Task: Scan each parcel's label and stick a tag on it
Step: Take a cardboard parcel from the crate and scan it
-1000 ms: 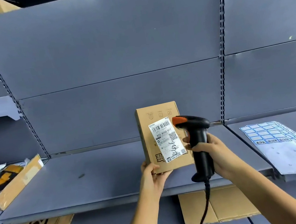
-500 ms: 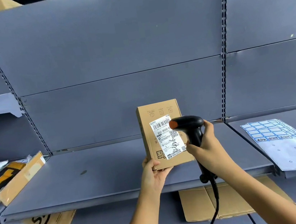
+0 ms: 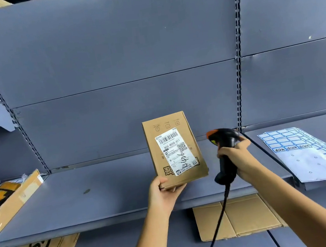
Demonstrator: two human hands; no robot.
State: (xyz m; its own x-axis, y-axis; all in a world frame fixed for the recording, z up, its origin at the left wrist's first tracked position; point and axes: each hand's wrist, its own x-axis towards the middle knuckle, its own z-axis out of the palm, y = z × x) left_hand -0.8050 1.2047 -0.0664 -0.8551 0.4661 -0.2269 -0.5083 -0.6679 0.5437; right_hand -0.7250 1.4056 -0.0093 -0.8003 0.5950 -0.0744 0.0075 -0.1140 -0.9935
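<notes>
Grey shelf [image 3: 80, 198] behind, scanner [image 3: 224, 137] now apart from parcel [image 3: 196, 160] label [image 3: 175, 151]

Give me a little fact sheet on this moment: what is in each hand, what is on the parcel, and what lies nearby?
left hand: grips the parcel by its lower corner, upright in front of the shelf
right hand: grips the handle of the scanner
scanner: right of the parcel, not touching, orange tip toward it
label: white, barcode, handwriting, faces the camera
tag: none seen on this face
nearby: blue tag sheets on the next shelf to the right
</notes>
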